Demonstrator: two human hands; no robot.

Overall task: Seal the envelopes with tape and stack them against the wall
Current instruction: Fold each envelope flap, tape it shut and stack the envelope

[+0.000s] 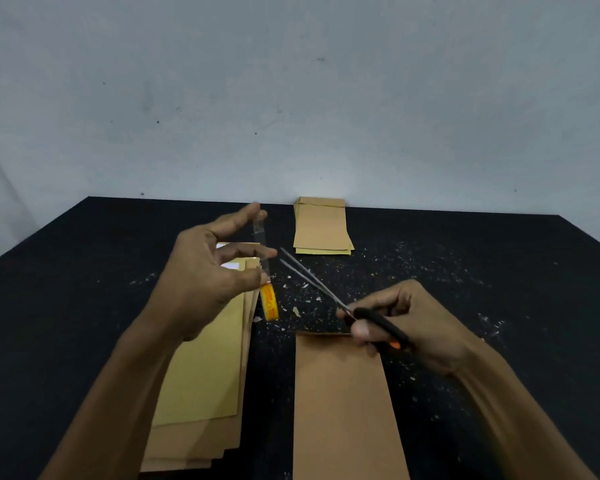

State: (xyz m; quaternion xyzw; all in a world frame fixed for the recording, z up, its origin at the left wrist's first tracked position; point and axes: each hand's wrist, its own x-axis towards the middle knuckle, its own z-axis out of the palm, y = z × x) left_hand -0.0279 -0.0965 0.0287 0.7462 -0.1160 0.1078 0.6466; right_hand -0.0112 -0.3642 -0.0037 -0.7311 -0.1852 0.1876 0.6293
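Nearest you, a single brown envelope (343, 403) lies flat on the black table (499, 258), its top edge just under your right hand (416, 323), with a fanned pile of unsealed envelopes (201, 393) to its left. Your right hand grips a pair of black-handled scissors (329, 292), blades parted and aimed far-left toward a clear strip of tape (262, 244). Your left hand (208, 275) stretches that strip upright above the pile, index fingertip and thumb pinching its far end, while the orange tape roll (270, 302) hangs at the near end by the lower fingers. The step in hand looks like cutting a length of tape for the near envelope; the next move calls for closing the blades across the taut strip just above the roll. Against the far wall (291, 98), finished envelopes (321, 226) sit stacked
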